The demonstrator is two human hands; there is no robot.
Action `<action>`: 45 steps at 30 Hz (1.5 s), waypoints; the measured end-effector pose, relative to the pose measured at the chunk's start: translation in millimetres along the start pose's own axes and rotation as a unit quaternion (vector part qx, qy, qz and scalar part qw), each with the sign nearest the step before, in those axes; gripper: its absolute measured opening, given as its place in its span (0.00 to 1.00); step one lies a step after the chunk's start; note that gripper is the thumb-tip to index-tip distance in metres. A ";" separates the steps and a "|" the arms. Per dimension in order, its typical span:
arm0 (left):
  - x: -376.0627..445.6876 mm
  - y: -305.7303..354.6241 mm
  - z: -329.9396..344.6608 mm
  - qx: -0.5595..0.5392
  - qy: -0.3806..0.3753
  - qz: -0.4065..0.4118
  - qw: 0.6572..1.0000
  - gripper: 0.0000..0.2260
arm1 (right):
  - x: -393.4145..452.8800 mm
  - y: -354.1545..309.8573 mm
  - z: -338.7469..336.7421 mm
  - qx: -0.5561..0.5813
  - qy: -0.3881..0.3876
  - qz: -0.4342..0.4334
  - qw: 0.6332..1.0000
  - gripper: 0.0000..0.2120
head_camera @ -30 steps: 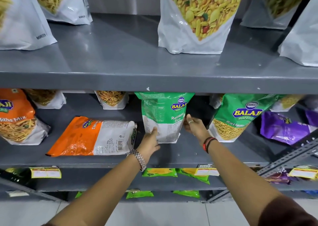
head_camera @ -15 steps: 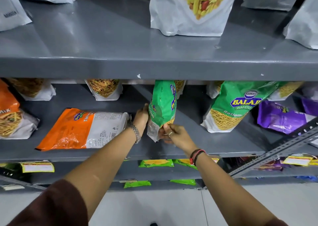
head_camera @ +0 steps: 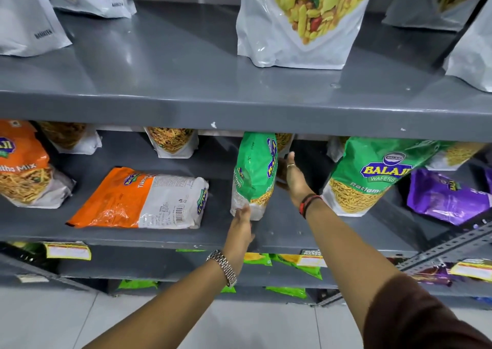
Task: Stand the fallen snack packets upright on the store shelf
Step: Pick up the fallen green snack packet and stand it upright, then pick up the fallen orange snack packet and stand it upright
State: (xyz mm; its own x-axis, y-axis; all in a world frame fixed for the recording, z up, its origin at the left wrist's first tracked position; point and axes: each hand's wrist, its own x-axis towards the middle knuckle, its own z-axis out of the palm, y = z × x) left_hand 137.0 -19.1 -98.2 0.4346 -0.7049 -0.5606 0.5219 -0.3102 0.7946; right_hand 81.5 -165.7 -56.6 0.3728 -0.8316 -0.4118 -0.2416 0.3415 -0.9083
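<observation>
A green snack packet stands upright and edge-on in the middle of the middle shelf. My left hand grips its bottom front corner. My right hand lies flat against its right side with the fingers straight. An orange-and-white packet lies flat on the shelf to the left. On the right, a second green packet leans back, and a purple packet lies slumped beyond it.
An upright orange packet stands at the far left, with clear sev pouches along the back. The upper shelf overhangs closely and carries large white pouches. A slotted metal brace crosses the lower right.
The green packet has gone from facing me to edge-on. My left hand dropped from its left side to the bottom corner. My right hand moved from the bottom to its right side.
</observation>
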 end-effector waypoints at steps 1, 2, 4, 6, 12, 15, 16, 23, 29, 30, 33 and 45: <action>-0.1 2.6 4.4 -0.010 0.003 -0.007 1.000 0.24 | 0.8 -0.3 2.4 -0.001 -0.015 0.005 1.000 0.34; 0.8 5.6 6.9 -0.018 0.010 -0.010 1.000 0.25 | -0.1 0.8 4.0 0.003 -0.026 0.012 1.000 0.35; 2.6 11.8 9.4 -0.032 0.021 -0.004 0.999 0.25 | -4.5 5.4 3.8 0.019 -0.034 0.023 0.999 0.36; 4.3 18.9 9.0 -0.052 0.021 0.022 0.998 0.26 | -10.9 11.2 -0.6 0.031 -0.026 0.023 0.999 0.36; 21.7 46.9 -0.1 -0.072 0.049 0.046 0.995 0.25 | -34.5 27.5 -12.3 0.061 -0.043 0.005 0.997 0.34; 35.7 60.4 -1.5 -0.070 0.039 0.033 0.996 0.26 | -45.6 33.0 -15.7 0.078 -0.058 0.008 0.995 0.34; 38.3 63.3 -1.1 -0.069 0.038 0.035 0.996 0.27 | -47.7 34.8 -18.3 0.079 -0.066 0.007 0.995 0.34; 30.1 45.4 -7.2 -0.049 0.053 0.025 0.997 0.22 | -53.3 50.2 -21.8 -0.051 -0.069 0.028 0.996 0.21; -1.4 30.0 -50.0 -0.055 0.016 -0.016 0.998 0.19 | -57.6 41.2 20.9 -0.107 -0.159 -0.044 0.981 0.11; -6.3 34.4 -61.5 -0.060 0.000 -0.009 0.998 0.19 | -57.9 35.8 33.4 -0.114 -0.167 -0.075 0.976 0.12; -17.1 51.1 -98.5 -0.042 -0.022 -0.002 0.999 0.14 | -52.9 20.5 76.2 -0.167 -0.159 -0.163 0.959 0.11; 2.5 70.1 -271.7 0.033 -0.045 -0.149 0.987 0.19 | 5.8 -22.9 234.6 -0.473 -0.150 -0.131 0.858 0.16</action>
State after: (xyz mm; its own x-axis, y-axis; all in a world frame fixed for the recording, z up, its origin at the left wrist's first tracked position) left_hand 374.2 130.8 -107.3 0.2010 -0.6293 -0.7508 0.5665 -0.5506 0.6131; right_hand 299.4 -75.6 -55.5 0.7056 -0.6264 -0.3313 -0.6798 -0.4667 -0.5657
